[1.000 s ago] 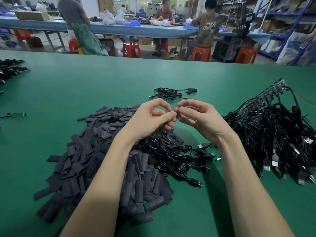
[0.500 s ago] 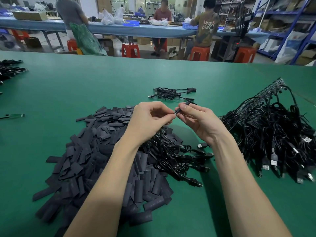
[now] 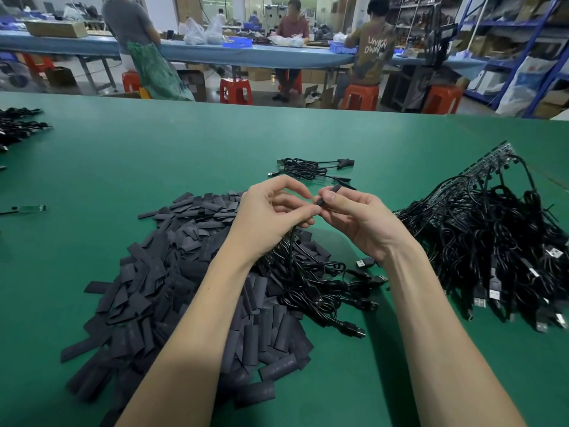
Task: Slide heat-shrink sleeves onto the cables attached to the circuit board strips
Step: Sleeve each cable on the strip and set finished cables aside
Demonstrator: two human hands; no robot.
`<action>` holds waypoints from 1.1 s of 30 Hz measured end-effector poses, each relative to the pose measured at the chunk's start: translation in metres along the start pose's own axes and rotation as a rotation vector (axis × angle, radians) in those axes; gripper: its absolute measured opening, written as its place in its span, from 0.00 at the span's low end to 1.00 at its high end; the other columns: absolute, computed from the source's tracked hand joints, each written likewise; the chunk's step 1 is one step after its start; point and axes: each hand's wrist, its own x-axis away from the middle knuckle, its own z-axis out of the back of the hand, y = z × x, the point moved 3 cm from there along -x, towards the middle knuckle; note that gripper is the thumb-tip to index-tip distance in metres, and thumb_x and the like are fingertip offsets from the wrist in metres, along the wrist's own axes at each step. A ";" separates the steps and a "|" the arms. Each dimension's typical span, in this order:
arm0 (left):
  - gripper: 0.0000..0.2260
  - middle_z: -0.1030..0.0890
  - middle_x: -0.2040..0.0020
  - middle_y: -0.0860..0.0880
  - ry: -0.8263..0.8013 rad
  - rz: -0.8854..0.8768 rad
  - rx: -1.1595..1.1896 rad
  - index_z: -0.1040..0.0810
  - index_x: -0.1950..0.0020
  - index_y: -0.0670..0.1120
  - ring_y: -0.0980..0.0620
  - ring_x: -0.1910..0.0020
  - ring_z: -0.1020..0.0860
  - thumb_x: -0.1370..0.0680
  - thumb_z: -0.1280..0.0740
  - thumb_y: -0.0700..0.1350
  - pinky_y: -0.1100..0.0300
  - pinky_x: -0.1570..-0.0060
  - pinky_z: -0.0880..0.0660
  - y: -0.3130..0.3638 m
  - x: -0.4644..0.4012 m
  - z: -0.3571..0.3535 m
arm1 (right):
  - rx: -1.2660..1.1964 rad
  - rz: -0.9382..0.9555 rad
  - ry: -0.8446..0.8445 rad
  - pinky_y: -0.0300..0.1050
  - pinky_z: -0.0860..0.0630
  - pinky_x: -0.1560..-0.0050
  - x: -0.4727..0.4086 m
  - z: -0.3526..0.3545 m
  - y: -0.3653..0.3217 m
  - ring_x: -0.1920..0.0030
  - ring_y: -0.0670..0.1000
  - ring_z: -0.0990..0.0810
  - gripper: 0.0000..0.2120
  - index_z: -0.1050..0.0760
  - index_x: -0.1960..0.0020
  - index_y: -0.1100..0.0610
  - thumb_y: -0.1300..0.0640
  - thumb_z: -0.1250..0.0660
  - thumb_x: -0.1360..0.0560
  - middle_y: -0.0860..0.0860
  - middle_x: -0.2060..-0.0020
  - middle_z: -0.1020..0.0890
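Heat-shrink sleeve [image 3: 331, 192] sits pinched in your right hand [image 3: 357, 220], meeting the cable end your left hand [image 3: 271, 211] grips. Few finished cables [image 3: 311, 169] lie beyond; a large tangle [image 3: 492, 238] waits, I judge.

We see a solid green table top [image 3: 184, 167], no pattern. Sleeve pile [image 3: 147, 291]: matte dark grey, near charcoal. Cable bundle [image 3: 492, 241] on the right: black, with silver plug ends and small white tags. Small coil of cables [image 3: 308, 169] further back: black. Sleeve [image 3: 331, 192] pinched between our fingers: dark grey. Background: red-orange stools [image 3: 235, 90], light blue bench [image 3: 215, 55], blue shelving [image 3: 538, 50], olive shirt [image 3: 374, 53] with white lettering.
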 end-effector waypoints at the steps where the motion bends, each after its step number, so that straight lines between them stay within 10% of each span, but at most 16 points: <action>1: 0.08 0.14 0.62 0.43 0.002 0.001 0.003 0.18 0.56 0.48 0.45 0.63 0.14 0.28 0.22 0.38 0.58 0.60 0.18 0.000 0.000 0.000 | 0.000 0.002 -0.005 0.35 0.19 0.54 0.000 0.000 0.000 0.57 0.48 0.14 0.05 0.15 0.55 0.61 0.62 0.27 0.31 0.56 0.56 0.14; 12: 0.06 0.13 0.60 0.45 0.051 0.029 -0.003 0.16 0.55 0.46 0.47 0.61 0.13 0.27 0.22 0.38 0.59 0.57 0.18 -0.005 -0.003 0.000 | 0.060 0.198 0.124 0.41 0.19 0.51 -0.005 -0.002 0.001 0.56 0.53 0.15 0.16 0.21 0.38 0.56 0.63 0.28 0.24 0.59 0.53 0.14; 33: 0.03 0.14 0.65 0.48 0.213 0.073 -0.136 0.13 0.60 0.50 0.48 0.63 0.13 0.29 0.21 0.44 0.46 0.55 0.15 -0.008 -0.002 -0.001 | 0.094 0.308 0.196 0.43 0.18 0.50 -0.009 -0.010 0.009 0.56 0.53 0.16 0.12 0.17 0.42 0.56 0.65 0.27 0.25 0.60 0.56 0.14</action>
